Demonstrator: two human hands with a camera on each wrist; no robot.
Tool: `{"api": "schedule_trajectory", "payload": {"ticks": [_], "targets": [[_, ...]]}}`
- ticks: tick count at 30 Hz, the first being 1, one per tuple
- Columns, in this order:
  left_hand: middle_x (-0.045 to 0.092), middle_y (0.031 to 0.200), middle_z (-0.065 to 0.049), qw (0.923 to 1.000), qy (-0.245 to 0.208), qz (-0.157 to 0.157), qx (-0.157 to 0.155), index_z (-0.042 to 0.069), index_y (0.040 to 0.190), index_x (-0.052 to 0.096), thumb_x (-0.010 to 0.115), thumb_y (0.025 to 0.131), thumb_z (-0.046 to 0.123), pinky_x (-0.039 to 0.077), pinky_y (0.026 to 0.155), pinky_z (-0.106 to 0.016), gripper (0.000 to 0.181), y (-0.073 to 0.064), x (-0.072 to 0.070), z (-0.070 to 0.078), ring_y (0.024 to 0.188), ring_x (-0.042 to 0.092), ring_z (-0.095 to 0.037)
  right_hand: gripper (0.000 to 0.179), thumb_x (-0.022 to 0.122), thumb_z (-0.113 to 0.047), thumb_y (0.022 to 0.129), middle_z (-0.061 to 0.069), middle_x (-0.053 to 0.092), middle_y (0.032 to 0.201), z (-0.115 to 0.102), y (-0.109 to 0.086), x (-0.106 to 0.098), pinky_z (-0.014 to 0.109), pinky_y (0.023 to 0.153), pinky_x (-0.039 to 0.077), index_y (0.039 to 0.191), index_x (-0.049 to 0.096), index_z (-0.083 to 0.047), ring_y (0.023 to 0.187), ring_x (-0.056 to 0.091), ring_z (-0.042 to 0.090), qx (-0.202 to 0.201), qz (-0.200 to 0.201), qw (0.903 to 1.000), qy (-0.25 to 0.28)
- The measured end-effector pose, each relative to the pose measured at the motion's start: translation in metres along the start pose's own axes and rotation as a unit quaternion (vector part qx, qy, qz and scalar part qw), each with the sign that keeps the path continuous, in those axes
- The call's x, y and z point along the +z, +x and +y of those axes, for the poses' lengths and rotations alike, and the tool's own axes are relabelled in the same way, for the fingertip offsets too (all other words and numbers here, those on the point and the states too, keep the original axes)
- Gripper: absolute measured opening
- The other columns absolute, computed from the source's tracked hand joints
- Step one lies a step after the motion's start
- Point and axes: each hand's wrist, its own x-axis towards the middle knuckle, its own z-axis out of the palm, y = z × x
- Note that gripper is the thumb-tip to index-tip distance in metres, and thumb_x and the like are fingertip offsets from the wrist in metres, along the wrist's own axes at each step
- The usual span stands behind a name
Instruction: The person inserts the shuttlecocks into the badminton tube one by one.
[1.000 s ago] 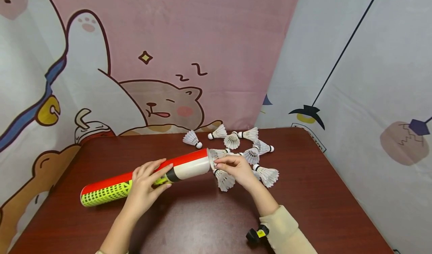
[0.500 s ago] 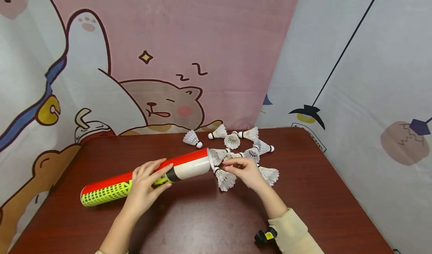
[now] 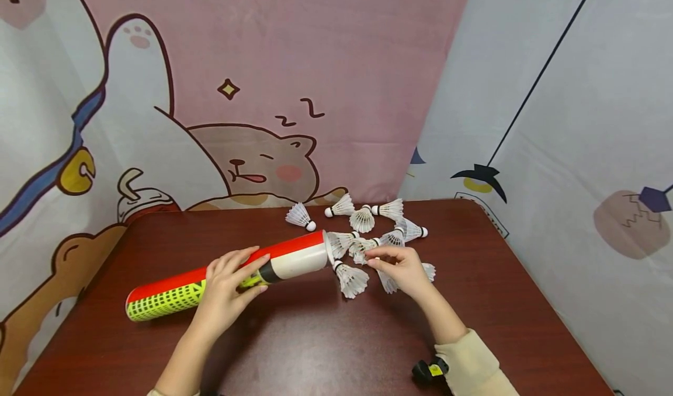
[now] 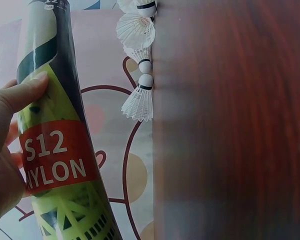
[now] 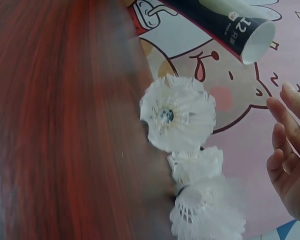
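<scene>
A shuttlecock tube (image 3: 299,259), yellow, red and white, lies slantwise across the left and middle of the head view. My left hand (image 3: 223,291) grips it around its middle, thumb on the near side. Its label reads "S12 NYLON" in the left wrist view. The open mouth (image 5: 260,42) shows in the right wrist view, facing the shuttlecocks. My right hand (image 3: 402,267) is to the right of the mouth, over the pile, fingers loosely bent and holding nothing. White shuttlecocks, such as one (image 3: 351,280) just below the mouth, lie around it; the right hand partly hides others.
Several more shuttlecocks lie toward the back edge of the brown table (image 3: 294,349), one (image 3: 301,216) set apart behind the tube. A cartoon-print cloth (image 3: 368,92) hangs behind. A small black device (image 3: 431,370) sits at my right sleeve.
My right hand has drawn back from the tube's mouth, moving to the right over the shuttlecocks. The left hand and the tube have stayed in place.
</scene>
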Motion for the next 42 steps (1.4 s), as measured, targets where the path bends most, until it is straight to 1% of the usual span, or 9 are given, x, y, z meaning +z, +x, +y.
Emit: {"api": "schedule_trajectory", "payload": {"ticks": [8,13,19,24,28,32,35,37,42], "targets": [[0.055,0.131,-0.009,1.0,0.001,0.0,-0.001,0.024,0.13,0.063,0.089,0.064,0.014,0.025,0.091,-0.058,0.071,0.0,0.0,0.001,0.119,0.044,-0.031,0.014,0.072,0.011,0.077,0.019,0.069,0.088,0.005,-0.009,-0.016,0.022,0.059,0.044,0.091,0.071,0.01,0.08,0.061,0.008,-0.008,0.012,0.9997,-0.022],[0.054,0.132,-0.006,1.0,0.005,0.001,-0.001,0.025,0.13,0.062,0.089,0.064,0.014,0.025,0.091,-0.057,0.072,0.0,0.0,0.0,0.118,0.044,-0.031,0.015,0.072,0.012,0.076,0.021,0.068,0.087,0.011,-0.016,-0.025,0.023,0.057,0.043,0.092,0.07,0.011,0.075,0.058,0.008,-0.012,0.013,0.9995,-0.028],[0.055,0.13,-0.009,1.0,0.004,0.001,0.0,0.024,0.129,0.063,0.089,0.063,0.014,0.025,0.091,-0.057,0.071,-0.001,0.0,-0.001,0.118,0.044,-0.031,0.015,0.075,0.01,0.075,0.018,0.068,0.086,0.019,-0.022,-0.033,0.025,0.052,0.041,0.09,0.073,0.005,0.068,0.054,0.011,-0.019,0.023,0.9982,-0.051],[0.055,0.13,-0.009,1.0,0.003,-0.002,-0.001,0.024,0.129,0.063,0.089,0.064,0.014,0.024,0.091,-0.057,0.071,-0.001,0.0,-0.001,0.118,0.044,-0.031,0.018,0.076,0.011,0.073,0.016,0.069,0.084,0.027,-0.026,-0.034,0.027,0.056,0.04,0.088,0.074,0.002,0.069,0.053,0.02,-0.034,0.032,0.9961,-0.074],[0.055,0.131,-0.006,1.0,0.003,-0.004,-0.002,0.024,0.129,0.063,0.089,0.064,0.014,0.024,0.092,-0.057,0.071,-0.001,0.0,0.0,0.118,0.044,-0.031,0.022,0.078,0.013,0.069,0.017,0.068,0.083,0.031,-0.028,-0.035,0.031,0.059,0.039,0.087,0.074,0.002,0.07,0.051,0.028,-0.062,0.037,0.9929,-0.095],[0.055,0.131,-0.005,1.0,0.002,-0.002,0.0,0.024,0.129,0.063,0.089,0.064,0.013,0.025,0.092,-0.057,0.071,-0.001,0.0,0.0,0.118,0.044,-0.031,0.024,0.079,0.014,0.066,0.016,0.069,0.083,0.033,-0.028,-0.037,0.032,0.059,0.038,0.087,0.074,0.003,0.074,0.053,0.026,-0.078,0.04,0.9902,-0.108],[0.055,0.131,-0.006,1.0,0.002,-0.003,0.0,0.024,0.129,0.063,0.089,0.064,0.014,0.025,0.092,-0.057,0.07,-0.001,0.0,0.0,0.118,0.044,-0.031,0.024,0.079,0.014,0.066,0.016,0.069,0.084,0.034,-0.028,-0.037,0.031,0.061,0.039,0.087,0.073,0.005,0.077,0.054,0.024,-0.081,0.037,0.9893,-0.116],[0.055,0.131,-0.007,1.0,0.001,-0.004,0.001,0.024,0.129,0.063,0.088,0.065,0.014,0.025,0.091,-0.057,0.07,0.0,0.0,0.0,0.118,0.044,-0.032,0.023,0.079,0.014,0.066,0.017,0.069,0.084,0.035,-0.028,-0.038,0.027,0.064,0.041,0.087,0.073,0.006,0.079,0.055,0.024,-0.079,0.033,0.9891,-0.12],[0.055,0.131,-0.009,1.0,0.001,-0.004,0.006,0.023,0.13,0.062,0.088,0.065,0.014,0.025,0.091,-0.058,0.07,0.0,0.0,0.0,0.118,0.044,-0.034,0.024,0.08,0.013,0.066,0.017,0.069,0.085,0.037,-0.029,-0.037,0.018,0.07,0.041,0.087,0.073,0.006,0.081,0.056,0.028,-0.072,0.024,0.9888,-0.128]]}}
